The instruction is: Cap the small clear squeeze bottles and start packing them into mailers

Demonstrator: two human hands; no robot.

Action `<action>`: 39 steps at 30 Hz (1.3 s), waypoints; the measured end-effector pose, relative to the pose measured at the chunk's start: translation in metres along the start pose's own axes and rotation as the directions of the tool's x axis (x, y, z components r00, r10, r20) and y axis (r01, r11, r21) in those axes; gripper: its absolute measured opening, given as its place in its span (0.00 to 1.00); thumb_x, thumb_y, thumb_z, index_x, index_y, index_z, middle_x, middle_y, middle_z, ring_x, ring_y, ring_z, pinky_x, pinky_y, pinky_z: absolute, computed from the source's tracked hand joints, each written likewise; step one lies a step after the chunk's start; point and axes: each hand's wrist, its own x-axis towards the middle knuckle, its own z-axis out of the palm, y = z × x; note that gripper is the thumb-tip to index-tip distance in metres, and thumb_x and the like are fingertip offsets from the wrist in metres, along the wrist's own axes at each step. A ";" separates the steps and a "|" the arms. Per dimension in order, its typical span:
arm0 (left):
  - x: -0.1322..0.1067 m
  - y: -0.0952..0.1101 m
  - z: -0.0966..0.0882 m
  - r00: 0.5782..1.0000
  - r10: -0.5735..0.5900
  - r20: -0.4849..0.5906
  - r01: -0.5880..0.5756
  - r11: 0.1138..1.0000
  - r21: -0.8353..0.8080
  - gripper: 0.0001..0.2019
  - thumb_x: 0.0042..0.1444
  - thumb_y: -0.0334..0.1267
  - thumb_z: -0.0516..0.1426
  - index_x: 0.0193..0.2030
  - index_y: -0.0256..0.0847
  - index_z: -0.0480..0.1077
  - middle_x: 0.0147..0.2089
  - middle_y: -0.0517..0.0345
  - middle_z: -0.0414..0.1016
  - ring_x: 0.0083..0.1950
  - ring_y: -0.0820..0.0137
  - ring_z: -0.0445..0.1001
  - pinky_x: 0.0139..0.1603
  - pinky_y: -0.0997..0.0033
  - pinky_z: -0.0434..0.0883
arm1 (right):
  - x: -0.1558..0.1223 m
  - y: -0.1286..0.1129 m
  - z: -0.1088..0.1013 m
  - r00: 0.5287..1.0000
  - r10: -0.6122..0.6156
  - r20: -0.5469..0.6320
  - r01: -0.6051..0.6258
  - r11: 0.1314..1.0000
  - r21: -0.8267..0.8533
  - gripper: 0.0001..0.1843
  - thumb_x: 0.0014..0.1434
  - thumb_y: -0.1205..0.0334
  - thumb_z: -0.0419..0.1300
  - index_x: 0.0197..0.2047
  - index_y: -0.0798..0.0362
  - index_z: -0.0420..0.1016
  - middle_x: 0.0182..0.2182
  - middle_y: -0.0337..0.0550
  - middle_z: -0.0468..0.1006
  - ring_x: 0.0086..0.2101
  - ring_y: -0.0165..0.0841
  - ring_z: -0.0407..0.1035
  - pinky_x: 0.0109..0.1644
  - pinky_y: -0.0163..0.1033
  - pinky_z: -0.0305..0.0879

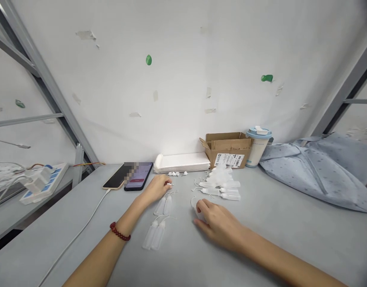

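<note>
My left hand [157,188], with a red bead bracelet on its wrist, rests on the grey table [275,231] with the fingers curled and pinching a small white cap. My right hand [216,223] lies over a small clear plastic bottle [197,210] and closes on it. Two pairs of the same little bottles lie between my hands, one pair [164,205] near the left hand, the other pair [155,235] closer to me. A heap of more bottles [223,185] lies beyond my right hand. Several loose white caps [175,173] sit just past the left hand.
Two phones [129,176] lie at the left, one on a white cable. A stack of white trays [181,162], an open cardboard box [228,149] and a lidded cup [257,147] stand against the wall. Blue cloth [320,169] covers the right side. A power strip [41,181] sits far left.
</note>
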 end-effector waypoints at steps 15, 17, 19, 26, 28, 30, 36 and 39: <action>-0.029 0.067 0.005 0.933 -0.150 0.328 0.350 0.595 -0.724 0.11 0.42 0.40 0.63 0.31 0.36 0.73 0.36 0.52 0.76 0.39 0.67 0.72 0.44 0.67 0.67 | 0.011 0.019 -0.001 0.953 0.280 -0.113 -0.228 0.913 0.337 0.13 0.61 0.58 0.45 0.27 0.52 0.60 0.21 0.41 0.69 0.22 0.32 0.62 0.26 0.36 0.52; -0.030 0.071 0.010 0.932 -0.176 0.317 0.361 0.545 -0.757 0.10 0.42 0.40 0.64 0.31 0.36 0.74 0.37 0.52 0.75 0.39 0.68 0.71 0.43 0.69 0.66 | 0.013 0.020 -0.002 0.961 0.267 -0.069 -0.190 0.823 0.535 0.14 0.61 0.55 0.45 0.28 0.52 0.61 0.24 0.40 0.72 0.22 0.30 0.64 0.27 0.36 0.56; -0.030 0.074 0.014 0.937 -0.183 0.297 0.349 0.479 -0.805 0.10 0.43 0.39 0.63 0.32 0.37 0.74 0.37 0.52 0.75 0.40 0.68 0.71 0.43 0.70 0.65 | 0.015 0.019 -0.003 0.970 0.244 0.014 -0.180 0.676 0.714 0.15 0.60 0.52 0.45 0.29 0.53 0.62 0.28 0.41 0.74 0.22 0.28 0.65 0.26 0.35 0.58; -0.031 0.076 0.020 0.952 -0.176 0.249 0.296 0.336 -0.894 0.10 0.42 0.36 0.64 0.34 0.37 0.74 0.34 0.56 0.74 0.39 0.72 0.70 0.46 0.71 0.64 | 0.016 0.014 -0.002 0.973 0.182 0.144 -0.206 0.387 0.899 0.20 0.55 0.46 0.50 0.32 0.56 0.64 0.32 0.44 0.74 0.23 0.27 0.67 0.24 0.33 0.59; -0.032 0.077 0.019 0.953 -0.170 0.252 0.299 0.370 -0.880 0.10 0.42 0.37 0.64 0.34 0.37 0.74 0.32 0.57 0.74 0.37 0.72 0.70 0.44 0.72 0.64 | 0.016 0.013 0.000 0.973 0.179 0.147 -0.205 0.369 0.907 0.20 0.55 0.46 0.51 0.32 0.56 0.64 0.31 0.44 0.73 0.22 0.27 0.66 0.24 0.32 0.59; -0.033 0.077 0.019 0.953 -0.186 0.239 0.298 0.431 -0.852 0.10 0.42 0.37 0.64 0.33 0.38 0.74 0.33 0.58 0.74 0.37 0.72 0.70 0.43 0.72 0.64 | 0.016 0.012 0.000 0.973 0.178 0.144 -0.202 0.371 0.906 0.19 0.55 0.46 0.51 0.30 0.56 0.64 0.29 0.42 0.72 0.21 0.25 0.64 0.23 0.32 0.58; -0.032 0.077 0.013 0.967 -0.159 0.198 0.253 0.562 -0.788 0.10 0.42 0.38 0.64 0.31 0.38 0.73 0.34 0.57 0.74 0.37 0.70 0.70 0.42 0.71 0.65 | 0.015 0.014 -0.003 0.970 0.228 0.088 -0.201 0.536 0.820 0.17 0.59 0.53 0.48 0.27 0.56 0.65 0.22 0.37 0.68 0.19 0.25 0.60 0.25 0.33 0.56; -0.031 0.078 0.010 0.980 -0.113 0.162 0.197 0.621 -0.759 0.09 0.42 0.38 0.64 0.30 0.37 0.72 0.33 0.56 0.74 0.37 0.69 0.71 0.42 0.71 0.66 | 0.014 0.016 -0.004 0.972 0.235 0.012 -0.164 0.639 0.752 0.15 0.60 0.55 0.47 0.34 0.56 0.68 0.23 0.37 0.69 0.20 0.26 0.60 0.27 0.33 0.56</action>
